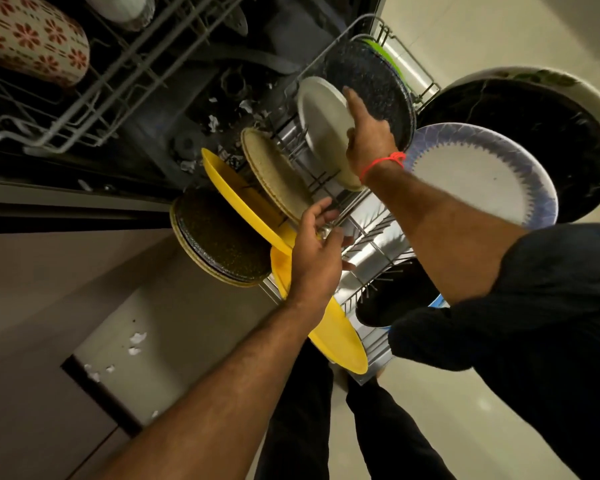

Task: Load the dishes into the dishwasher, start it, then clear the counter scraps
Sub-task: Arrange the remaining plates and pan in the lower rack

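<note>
A dark sleeve covers the right arm; its hand grips the rim of a white plate standing on edge in the lower rack. The left hand hovers over the rack with fingers loosely curled; whether it holds anything, I cannot tell. The rack also holds two yellow plates, a tan plate, a speckled plate, a dark pan and a blue-rimmed plate. A floral mug lies in the upper rack.
</note>
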`<control>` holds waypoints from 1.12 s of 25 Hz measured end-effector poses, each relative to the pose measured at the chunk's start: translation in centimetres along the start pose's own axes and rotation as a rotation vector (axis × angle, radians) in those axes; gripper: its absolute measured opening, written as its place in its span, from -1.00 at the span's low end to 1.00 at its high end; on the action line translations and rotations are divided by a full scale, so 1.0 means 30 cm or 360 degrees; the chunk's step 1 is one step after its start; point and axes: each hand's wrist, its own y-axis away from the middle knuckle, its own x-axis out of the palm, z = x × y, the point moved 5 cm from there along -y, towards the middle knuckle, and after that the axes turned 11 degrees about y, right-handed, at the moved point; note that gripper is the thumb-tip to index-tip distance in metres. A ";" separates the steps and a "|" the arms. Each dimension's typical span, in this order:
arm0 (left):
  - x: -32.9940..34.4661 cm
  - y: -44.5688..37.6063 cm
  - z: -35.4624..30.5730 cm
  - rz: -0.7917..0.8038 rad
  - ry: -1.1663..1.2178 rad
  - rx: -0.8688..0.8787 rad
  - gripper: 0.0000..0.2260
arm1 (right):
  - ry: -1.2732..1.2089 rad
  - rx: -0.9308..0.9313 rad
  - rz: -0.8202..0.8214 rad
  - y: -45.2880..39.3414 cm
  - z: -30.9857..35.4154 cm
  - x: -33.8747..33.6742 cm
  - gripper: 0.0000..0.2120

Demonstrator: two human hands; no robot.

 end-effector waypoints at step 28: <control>0.049 0.373 0.143 -0.0225 -0.0842 0.0962 -0.63 | -0.0694 -0.0174 -0.0878 0.672 -0.662 -0.040 -0.58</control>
